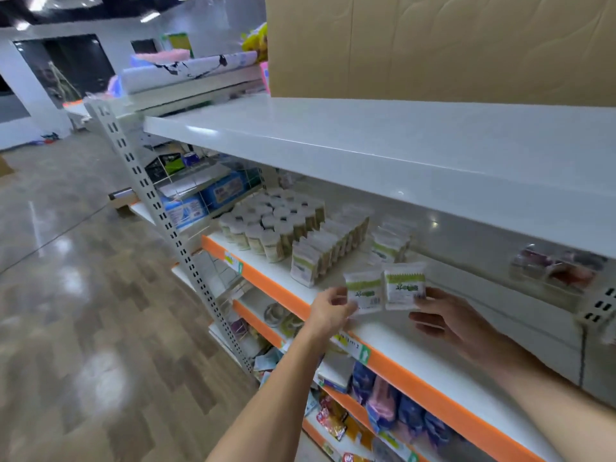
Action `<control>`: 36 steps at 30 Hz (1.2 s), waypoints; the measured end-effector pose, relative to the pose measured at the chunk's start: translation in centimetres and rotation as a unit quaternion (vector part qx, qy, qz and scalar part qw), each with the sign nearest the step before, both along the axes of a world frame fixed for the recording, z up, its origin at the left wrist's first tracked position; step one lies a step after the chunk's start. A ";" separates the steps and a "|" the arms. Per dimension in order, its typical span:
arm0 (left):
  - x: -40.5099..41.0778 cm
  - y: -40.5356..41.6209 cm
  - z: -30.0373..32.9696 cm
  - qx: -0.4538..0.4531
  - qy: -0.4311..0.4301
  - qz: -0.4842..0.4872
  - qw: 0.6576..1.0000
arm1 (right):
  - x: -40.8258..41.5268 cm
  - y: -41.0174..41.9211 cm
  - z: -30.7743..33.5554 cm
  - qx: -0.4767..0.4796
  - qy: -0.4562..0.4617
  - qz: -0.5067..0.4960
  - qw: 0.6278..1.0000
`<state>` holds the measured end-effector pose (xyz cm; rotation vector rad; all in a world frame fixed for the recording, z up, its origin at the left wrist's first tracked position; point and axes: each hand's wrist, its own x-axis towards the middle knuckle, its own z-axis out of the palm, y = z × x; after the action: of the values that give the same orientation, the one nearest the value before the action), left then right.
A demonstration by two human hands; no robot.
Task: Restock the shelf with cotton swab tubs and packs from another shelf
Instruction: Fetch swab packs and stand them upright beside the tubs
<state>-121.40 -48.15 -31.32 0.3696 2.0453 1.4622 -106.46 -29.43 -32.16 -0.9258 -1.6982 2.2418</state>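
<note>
Left hand (328, 310): centre of the frame, just above the orange shelf edge; fingers and thumb pinching the lower left corner of the left pack (364, 291); forearm running down to the bottom edge of the frame.
Right hand (445, 316): just right of centre; thumb and fingertips gripping the lower right corner of the right pack (404, 285); remaining fingers curled under it.
Packs in hand: two white cotton swab packs with green bands, held upright and side by side, edges touching or nearly so; hanging over the front part of the middle shelf (433, 355).
Pack rows (328, 243): upright packs in rows running back into the shelf, up and left of the hands; a shorter row (388, 243) just behind the held packs.
Tubs (273, 221): cluster of round cotton swab tubs with white lids, left of the pack rows, reaching to the shelf's left end.
Price tags (353, 348): yellow and green labels on the orange strip, one just below the left hand.
Top shelf (366, 135): white board across the upper middle of the frame; large cardboard box (433, 45) on it, upper right.
Lower shelf (396, 405): blue and pink packets, bottom centre; blurred.
Upright post (160, 211): slotted grey metal, slanting through left centre.
Floor (83, 311): glossy wood pattern, left side of the frame.
</note>
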 end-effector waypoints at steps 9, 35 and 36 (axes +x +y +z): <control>-4.6 4.1 0.4 -0.042 0.058 -0.073 0.995 | -2.8 2.5 -0.2 -0.018 -0.017 -0.086 0.996; -9.0 8.8 -2.1 0.012 0.199 -0.133 0.971 | -9.1 -3.8 -3.1 0.294 -0.071 -0.279 0.911; -9.2 8.7 -2.1 0.023 0.193 -0.142 0.971 | -9.4 -3.8 -3.4 0.298 -0.072 -0.286 0.908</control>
<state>-130.56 -39.45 -33.45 0.9903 2.1406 1.3381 -115.83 -33.25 -35.56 -1.2263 -1.7109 1.2082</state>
